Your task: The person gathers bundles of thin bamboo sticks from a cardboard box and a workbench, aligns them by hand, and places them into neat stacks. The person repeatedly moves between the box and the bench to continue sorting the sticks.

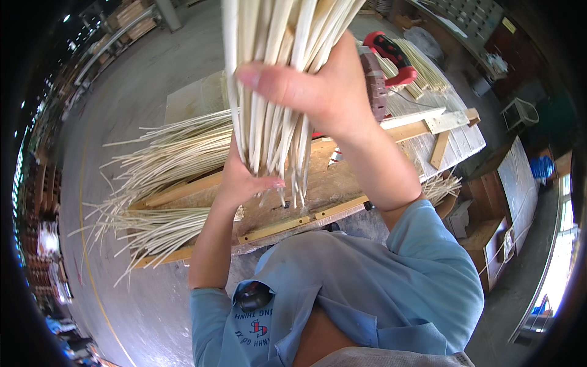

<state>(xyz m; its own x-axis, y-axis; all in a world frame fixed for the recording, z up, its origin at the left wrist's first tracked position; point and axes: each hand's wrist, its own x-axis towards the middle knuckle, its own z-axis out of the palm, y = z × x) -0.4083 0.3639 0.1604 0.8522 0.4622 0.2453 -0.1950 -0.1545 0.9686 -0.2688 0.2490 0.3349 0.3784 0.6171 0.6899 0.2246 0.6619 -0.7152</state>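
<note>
A thick bundle of pale, thin rattan-like sticks [278, 46] stands nearly upright in front of me, running out past the top of the view. My right hand [324, 95] is closed round its middle, thumb stretched across the front. Lower down, my left hand [241, 180] cups the bundle's left side near the uneven lower ends; its thumb shows in front and its fingers are hidden behind the sticks. Beneath is a wooden workbench [306, 183]. More loose sticks [183, 147] lie in piles along its left part.
A power saw with a red and black handle [394, 58] sits beyond my right forearm. Wooden rails [278, 229] edge the bench. More sticks [422, 64] lie on the far right surface. A wooden cabinet [489, 244] and a white stool [520, 113] stand to the right.
</note>
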